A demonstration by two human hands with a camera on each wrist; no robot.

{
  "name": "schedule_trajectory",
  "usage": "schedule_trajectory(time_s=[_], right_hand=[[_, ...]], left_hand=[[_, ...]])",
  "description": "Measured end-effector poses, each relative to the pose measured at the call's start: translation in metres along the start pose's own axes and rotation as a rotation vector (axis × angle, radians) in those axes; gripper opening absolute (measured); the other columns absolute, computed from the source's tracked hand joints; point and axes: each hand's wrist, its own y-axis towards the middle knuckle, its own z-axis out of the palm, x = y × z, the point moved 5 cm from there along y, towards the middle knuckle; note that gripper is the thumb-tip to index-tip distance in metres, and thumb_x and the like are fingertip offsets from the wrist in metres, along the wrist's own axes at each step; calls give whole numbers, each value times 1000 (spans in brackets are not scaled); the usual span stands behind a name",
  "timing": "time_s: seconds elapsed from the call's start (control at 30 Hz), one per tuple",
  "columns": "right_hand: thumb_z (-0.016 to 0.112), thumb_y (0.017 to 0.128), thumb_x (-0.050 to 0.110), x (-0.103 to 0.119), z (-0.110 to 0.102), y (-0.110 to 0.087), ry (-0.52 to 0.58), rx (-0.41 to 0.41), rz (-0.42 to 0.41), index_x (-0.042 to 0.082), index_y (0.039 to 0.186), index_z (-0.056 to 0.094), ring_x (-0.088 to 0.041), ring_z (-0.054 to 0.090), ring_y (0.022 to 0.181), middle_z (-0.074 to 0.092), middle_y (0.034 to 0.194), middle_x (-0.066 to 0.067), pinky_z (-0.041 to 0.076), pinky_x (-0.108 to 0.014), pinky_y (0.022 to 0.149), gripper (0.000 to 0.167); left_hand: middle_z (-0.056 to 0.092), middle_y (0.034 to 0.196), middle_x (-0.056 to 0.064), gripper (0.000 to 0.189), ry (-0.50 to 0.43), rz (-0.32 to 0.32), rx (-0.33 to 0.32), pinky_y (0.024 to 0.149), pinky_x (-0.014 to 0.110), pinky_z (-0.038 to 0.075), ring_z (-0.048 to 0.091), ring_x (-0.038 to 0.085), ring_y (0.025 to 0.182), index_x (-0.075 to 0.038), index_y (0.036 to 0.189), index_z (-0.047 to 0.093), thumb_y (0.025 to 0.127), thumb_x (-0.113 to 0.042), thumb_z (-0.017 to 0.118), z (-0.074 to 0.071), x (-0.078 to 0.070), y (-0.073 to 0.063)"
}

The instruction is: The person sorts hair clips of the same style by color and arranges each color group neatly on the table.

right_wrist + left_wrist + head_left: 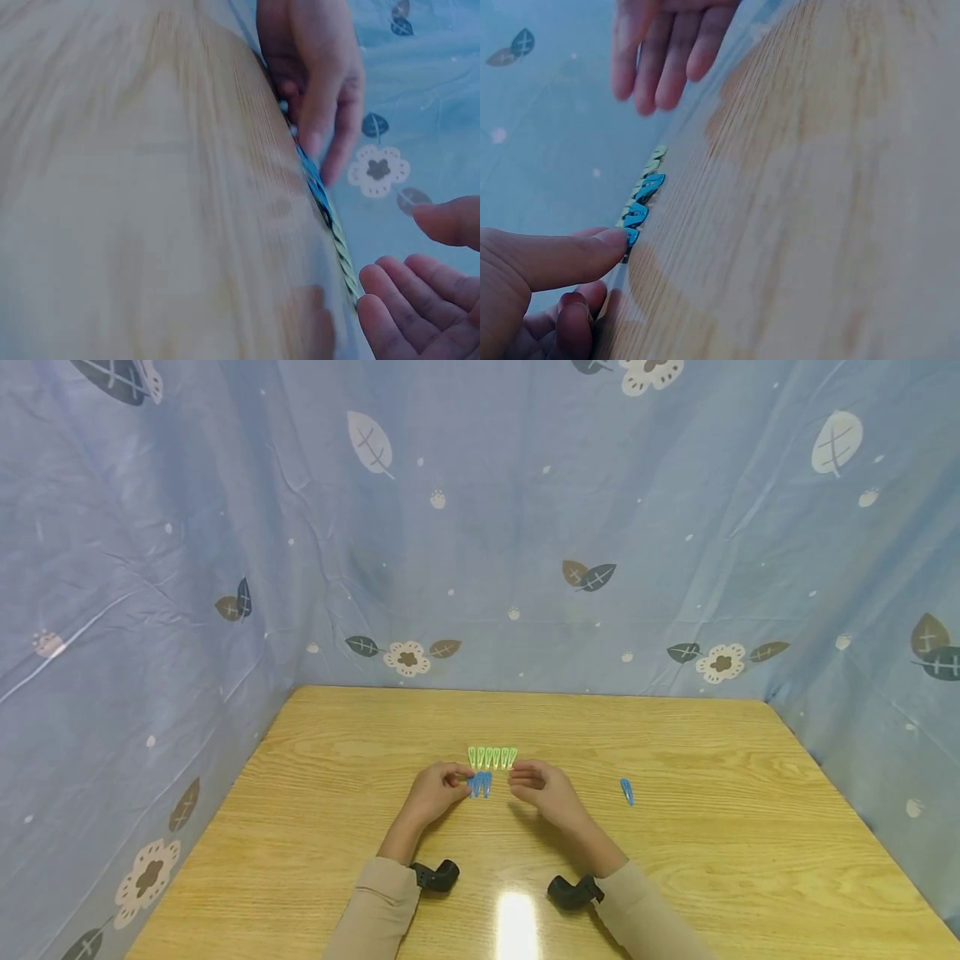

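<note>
Three blue snap hair clips [487,784] stand in a short row on the wooden table, just in front of a row of several light green hair clips [489,757]. My left hand [437,793] pinches the leftmost blue clip [633,236] between thumb and index finger, partly covering it. To the right of the rows my right hand [547,789] hovers with relaxed fingers and holds nothing. In the right wrist view its palm and spread fingers [409,300] show beside the green row. A single blue clip [627,792] lies apart, farther right.
A wooden table [337,735] spreads under both arms. Blue patterned cloth [517,543] hangs behind it and along both sides. Black wrist-worn devices [576,892] sit at the cuffs of the beige sleeves. A bright reflection shows at the table's near part.
</note>
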Motion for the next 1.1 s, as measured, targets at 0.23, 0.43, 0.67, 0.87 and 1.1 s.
schedule_trajectory(time_s=[0.23, 0.43, 0.67, 0.87, 1.1], right_hand=[[63, 92, 6, -7, -33, -10, -38, -5, -34, -12, 132, 47, -39, 54, 117, 55, 126, -27, 47, -32, 93, 46], [62, 93, 9, -10, -65, -22, -109, -46, -63, -11, 133, 46, -39, 53, 119, 53, 128, -28, 47, -29, 93, 47], [61, 94, 10, -12, -105, -38, -206, -149, -51, -11, 132, 47, -41, 52, 119, 53, 129, -29, 49, -24, 88, 46], [60, 96, 15, -20, -131, -52, -253, -204, -16, -10, 135, 44, -40, 52, 120, 52, 132, -26, 45, -14, 86, 49], [59, 97, 17, -31, -149, -64, -274, -290, 78, -7, 134, 47, -33, 54, 117, 54, 130, -23, 40, -7, 83, 46]], left_hand=[[55, 86, 2, 19, 10, -8, -3, 68, 32, 43, 49, 17, 78, -12, 105, 73, 85, -10, 72, -2, 2, -2], [54, 85, 2, 20, 2, -16, -9, 67, 32, 43, 48, 17, 77, -12, 105, 73, 85, -9, 72, -2, 4, -3], [56, 87, 2, 21, -1, -11, -16, 67, 32, 44, 50, 16, 77, -12, 106, 73, 85, -9, 72, -2, 6, -2], [57, 87, 2, 21, -6, -12, -13, 67, 32, 44, 50, 17, 77, -12, 106, 73, 85, -10, 72, -2, 6, 0], [56, 89, 3, 21, -11, -3, -1, 67, 32, 44, 50, 17, 78, -12, 106, 72, 85, -10, 72, 2, 5, 1]])
